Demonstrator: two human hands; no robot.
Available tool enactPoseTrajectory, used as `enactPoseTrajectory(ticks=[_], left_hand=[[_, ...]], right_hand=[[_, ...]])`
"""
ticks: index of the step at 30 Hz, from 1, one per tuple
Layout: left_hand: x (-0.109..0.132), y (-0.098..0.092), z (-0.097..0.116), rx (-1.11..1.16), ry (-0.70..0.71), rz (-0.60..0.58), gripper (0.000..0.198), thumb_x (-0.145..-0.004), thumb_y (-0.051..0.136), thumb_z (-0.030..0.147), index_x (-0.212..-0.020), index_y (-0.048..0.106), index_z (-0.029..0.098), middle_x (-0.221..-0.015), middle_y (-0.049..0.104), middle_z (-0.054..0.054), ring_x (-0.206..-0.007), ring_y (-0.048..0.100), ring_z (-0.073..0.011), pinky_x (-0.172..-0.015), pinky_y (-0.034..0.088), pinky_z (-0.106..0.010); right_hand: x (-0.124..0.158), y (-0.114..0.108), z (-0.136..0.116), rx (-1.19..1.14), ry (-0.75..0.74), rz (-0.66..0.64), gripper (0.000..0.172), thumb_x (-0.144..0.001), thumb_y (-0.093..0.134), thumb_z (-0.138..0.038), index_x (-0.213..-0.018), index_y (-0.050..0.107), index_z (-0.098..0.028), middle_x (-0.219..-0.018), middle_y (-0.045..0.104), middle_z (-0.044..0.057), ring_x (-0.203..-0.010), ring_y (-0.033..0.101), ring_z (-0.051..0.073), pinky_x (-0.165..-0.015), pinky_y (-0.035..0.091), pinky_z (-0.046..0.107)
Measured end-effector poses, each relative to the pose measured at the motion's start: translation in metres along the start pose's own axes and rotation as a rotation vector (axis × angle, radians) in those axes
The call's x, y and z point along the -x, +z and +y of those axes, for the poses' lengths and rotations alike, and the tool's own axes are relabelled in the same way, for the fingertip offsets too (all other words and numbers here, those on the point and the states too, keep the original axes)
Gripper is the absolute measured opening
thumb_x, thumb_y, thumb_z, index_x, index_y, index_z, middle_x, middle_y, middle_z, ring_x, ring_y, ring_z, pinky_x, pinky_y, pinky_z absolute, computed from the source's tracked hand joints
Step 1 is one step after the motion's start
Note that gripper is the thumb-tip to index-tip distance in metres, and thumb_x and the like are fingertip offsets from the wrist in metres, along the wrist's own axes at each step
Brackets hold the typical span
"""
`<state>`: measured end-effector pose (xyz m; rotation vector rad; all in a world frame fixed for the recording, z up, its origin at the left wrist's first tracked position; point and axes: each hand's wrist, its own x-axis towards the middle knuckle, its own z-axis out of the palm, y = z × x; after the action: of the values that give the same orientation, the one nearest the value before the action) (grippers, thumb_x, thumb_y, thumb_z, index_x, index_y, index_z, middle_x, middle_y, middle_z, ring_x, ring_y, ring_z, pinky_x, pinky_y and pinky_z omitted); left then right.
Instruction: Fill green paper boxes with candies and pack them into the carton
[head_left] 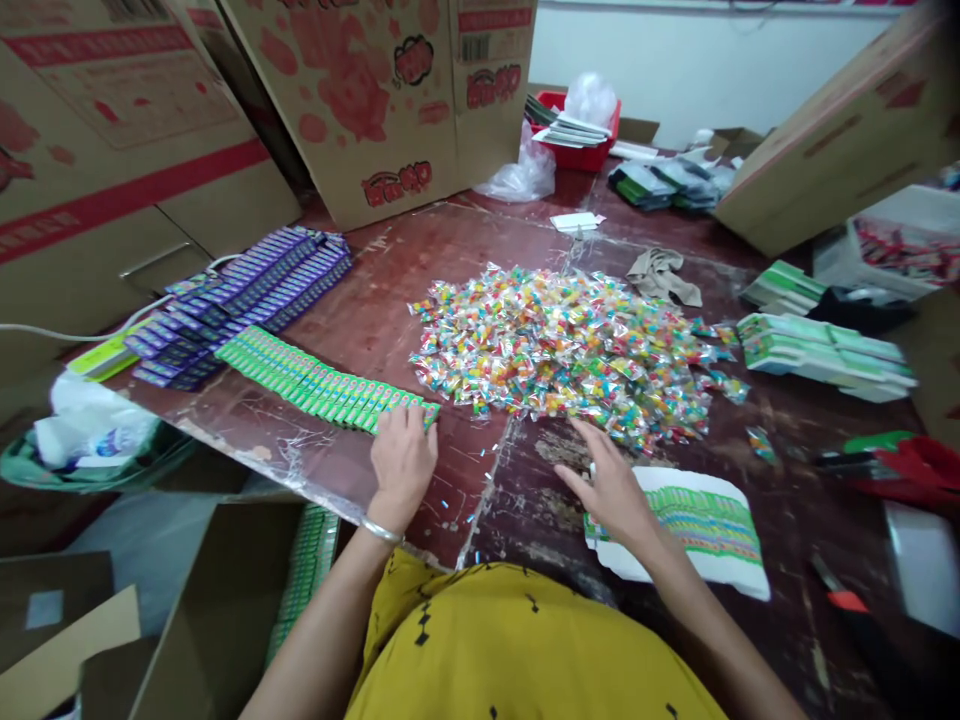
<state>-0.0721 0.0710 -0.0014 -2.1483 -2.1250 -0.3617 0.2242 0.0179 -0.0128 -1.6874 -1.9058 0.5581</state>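
A long overlapping row of small flat green packets (315,385) lies on the left of the table. My left hand (405,455) is at its near end, with curled fingers closed over the last packets. My right hand (611,490) has its thumb and fingers apart and holds nothing that I can see. It hovers by the left edge of a white sheet (742,580) with rows of green packets (705,520) on it. Beyond both hands spreads a heap of small clear sachets with colourful pieces (555,350). A single sachet (760,443) lies apart on the right.
Stacked purple packets (255,280) stand at left beside large cartons (390,100). Flat green-white stacks (825,350), a grey cloth (664,277) and a red bin (577,155) lie farther off. A cutter (847,600) rests at right. An open carton (217,590) sits below the table edge.
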Motion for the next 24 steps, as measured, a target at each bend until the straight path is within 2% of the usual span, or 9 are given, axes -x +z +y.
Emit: enactPoseTrajectory(ticks=[3, 5, 8, 11, 14, 17, 20, 22, 24], left_hand=[[0.001, 0.0, 0.005, 0.053, 0.005, 0.034, 0.038, -0.088, 0.056, 0.032, -0.122, 0.051, 0.014, -0.105, 0.054, -0.015, -0.103, 0.048, -0.0335, -0.083, 0.044, -0.043], [0.008, 0.002, 0.022, 0.212, 0.113, -0.003, 0.046, -0.088, 0.059, 0.037, -0.126, 0.047, 0.014, -0.106, 0.054, -0.014, -0.104, 0.047, -0.0324, -0.087, 0.043, -0.043], [0.028, 0.01, 0.066, 0.508, 0.393, -0.191, 0.058, -0.082, 0.065, 0.05, -0.125, 0.047, 0.017, -0.106, 0.056, -0.012, -0.101, 0.05, -0.0292, -0.086, 0.045, -0.04], [0.049, 0.024, 0.114, 0.614, 0.618, -0.33, 0.074, -0.071, 0.071, 0.06, -0.126, 0.046, 0.017, -0.111, 0.056, -0.012, -0.102, 0.05, -0.0303, -0.087, 0.045, -0.042], [0.06, 0.038, 0.145, 0.598, 0.667, -0.352, 0.08, -0.065, 0.076, 0.06, -0.125, 0.047, 0.016, -0.111, 0.055, -0.014, -0.105, 0.05, -0.0324, -0.088, 0.044, -0.045], [0.065, 0.044, 0.152, 0.616, 0.636, -0.359, 0.078, -0.065, 0.079, 0.054, -0.125, 0.046, 0.017, -0.112, 0.055, -0.014, -0.106, 0.05, -0.0325, -0.088, 0.044, -0.045], [0.064, 0.037, 0.146, 0.681, 0.596, -0.384, 0.07, -0.069, 0.079, 0.047, -0.124, 0.047, 0.017, -0.113, 0.055, -0.013, -0.106, 0.05, -0.0318, -0.09, 0.044, -0.046], [0.06, 0.028, 0.14, 0.822, 0.547, -0.433, 0.059, -0.073, 0.076, 0.045, -0.12, 0.051, 0.018, -0.112, 0.056, -0.012, -0.106, 0.051, -0.0297, -0.091, 0.043, -0.043], [0.054, 0.018, 0.134, 1.059, 0.436, -0.549, 0.045, -0.077, 0.072, 0.046, -0.11, 0.057, 0.018, -0.105, 0.058, -0.009, -0.099, 0.055, -0.0252, -0.087, 0.045, -0.038]], right_hand=[[0.009, -0.02, 0.024, 0.089, -0.001, 0.117, 0.038, -0.093, 0.051, -0.032, -0.129, 0.054, -0.022, -0.128, 0.057, 0.011, -0.121, 0.052, 0.027, -0.106, 0.041, 0.047], [0.013, -0.031, 0.036, 0.172, -0.006, 0.119, 0.027, -0.094, 0.048, -0.03, -0.114, 0.064, -0.022, -0.115, 0.063, 0.01, -0.109, 0.056, 0.026, -0.1, 0.044, 0.046], [0.015, -0.04, 0.046, 0.271, -0.018, 0.005, 0.024, -0.092, 0.052, -0.031, -0.108, 0.068, -0.023, -0.11, 0.064, 0.009, -0.104, 0.055, 0.026, -0.093, 0.047, 0.045], [0.014, -0.04, 0.047, 0.311, -0.052, -0.086, 0.026, -0.087, 0.062, -0.034, -0.11, 0.069, -0.023, -0.112, 0.064, 0.01, -0.107, 0.054, 0.028, -0.094, 0.047, 0.047], [0.014, -0.037, 0.047, 0.293, -0.08, -0.097, 0.025, -0.083, 0.067, -0.033, -0.106, 0.07, -0.024, -0.11, 0.065, 0.009, -0.107, 0.055, 0.028, -0.095, 0.046, 0.048], [0.016, -0.038, 0.047, 0.245, -0.089, -0.06, 0.022, -0.083, 0.068, -0.028, -0.104, 0.071, -0.024, -0.109, 0.067, 0.008, -0.107, 0.056, 0.027, -0.096, 0.046, 0.048], [0.018, -0.044, 0.041, 0.113, -0.071, 0.018, 0.012, -0.086, 0.064, -0.028, -0.094, 0.072, -0.024, -0.107, 0.069, 0.006, -0.107, 0.058, 0.026, -0.098, 0.047, 0.046], [0.02, -0.05, 0.033, -0.06, 0.008, 0.042, 0.014, -0.088, 0.061, -0.031, -0.089, 0.071, -0.023, -0.101, 0.071, 0.006, -0.098, 0.063, 0.023, -0.09, 0.052, 0.041], [0.021, -0.057, 0.025, -0.257, 0.131, 0.012, 0.018, -0.088, 0.061, -0.036, -0.091, 0.07, -0.021, -0.095, 0.071, 0.006, -0.081, 0.066, 0.02, -0.073, 0.056, 0.034]])
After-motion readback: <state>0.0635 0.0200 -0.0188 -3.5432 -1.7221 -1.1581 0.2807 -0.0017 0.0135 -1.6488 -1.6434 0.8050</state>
